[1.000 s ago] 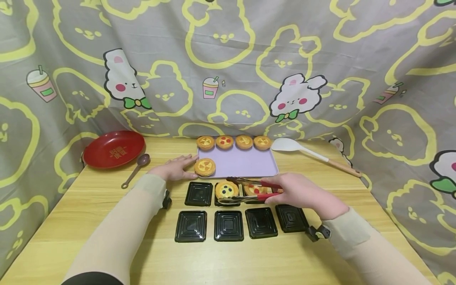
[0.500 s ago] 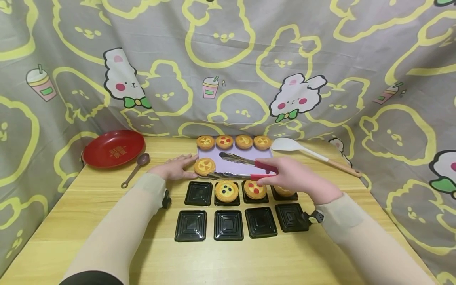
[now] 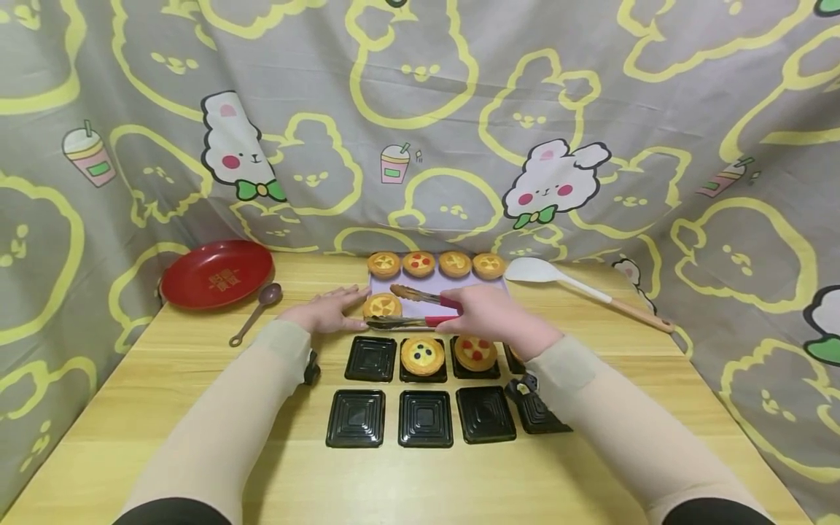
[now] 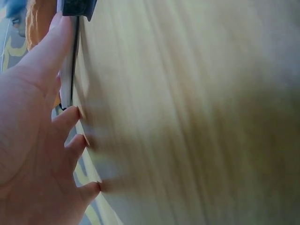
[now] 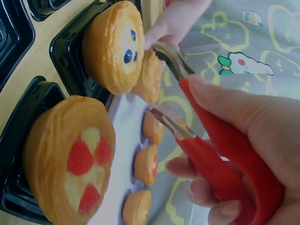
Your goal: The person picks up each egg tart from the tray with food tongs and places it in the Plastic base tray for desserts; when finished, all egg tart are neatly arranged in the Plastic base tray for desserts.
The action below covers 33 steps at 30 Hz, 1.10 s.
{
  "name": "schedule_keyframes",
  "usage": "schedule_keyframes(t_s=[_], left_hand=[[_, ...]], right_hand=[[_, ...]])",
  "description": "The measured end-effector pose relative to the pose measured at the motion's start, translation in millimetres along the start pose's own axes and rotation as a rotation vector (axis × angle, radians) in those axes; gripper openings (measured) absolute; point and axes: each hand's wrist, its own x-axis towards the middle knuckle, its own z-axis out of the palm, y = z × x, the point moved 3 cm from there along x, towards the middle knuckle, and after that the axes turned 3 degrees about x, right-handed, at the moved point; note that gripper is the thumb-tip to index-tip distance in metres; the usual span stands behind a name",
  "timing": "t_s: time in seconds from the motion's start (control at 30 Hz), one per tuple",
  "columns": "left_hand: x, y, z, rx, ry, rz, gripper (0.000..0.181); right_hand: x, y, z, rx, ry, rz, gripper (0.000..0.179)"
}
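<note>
My right hand (image 3: 488, 313) grips red-handled metal tongs (image 5: 220, 140), their two arms spread apart. The tong ends reach to either side of an egg tart (image 3: 382, 306) with a pale yellow topping, at the front left corner of a lavender tray (image 3: 429, 284). My left hand (image 3: 328, 310) lies beside the tray's left edge, fingers stretched out; its fingertips touch the wooden table in the left wrist view, and its thumb is close to the tart. Several more tarts (image 3: 418, 264) line the tray's back edge.
Black square plastic trays (image 3: 370, 359) stand in two rows in front. One bears a tart with dark berries (image 3: 423, 355), another a tart with red pieces (image 3: 475, 353). A red plate (image 3: 218, 275) and brown spoon (image 3: 256, 315) lie left, a white spatula (image 3: 534, 270) right.
My right hand has carried the tongs from over the berry tarts back and left to the tart at the tray's corner. My left hand stays at the tray edge.
</note>
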Motion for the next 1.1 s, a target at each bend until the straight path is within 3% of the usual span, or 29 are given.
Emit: schedule_keyframes(t_s=[0.1,0.53,0.93,1.1], left_hand=[[0.2,1.1,-0.7,-0.003,-0.004,0.003,0.088],[1.4,-0.3,0.6,0.001,0.005,0.004,0.088],[1.7,-1.8,1.2,0.0,0.029,0.003,0.088],[1.6,-0.2,0.9,0.002,0.018,0.002,0.082]], right_hand=[[4.1,-2,3,-0.014,-0.006,0.022,0.04],[4.5,-4,8,-0.025,-0.041,0.073,0.059],[-11.2,-6,-5,0.056,0.002,-0.016,0.063],[-26.6,-15,-9,0.113,-0.047,-0.06,0.057]])
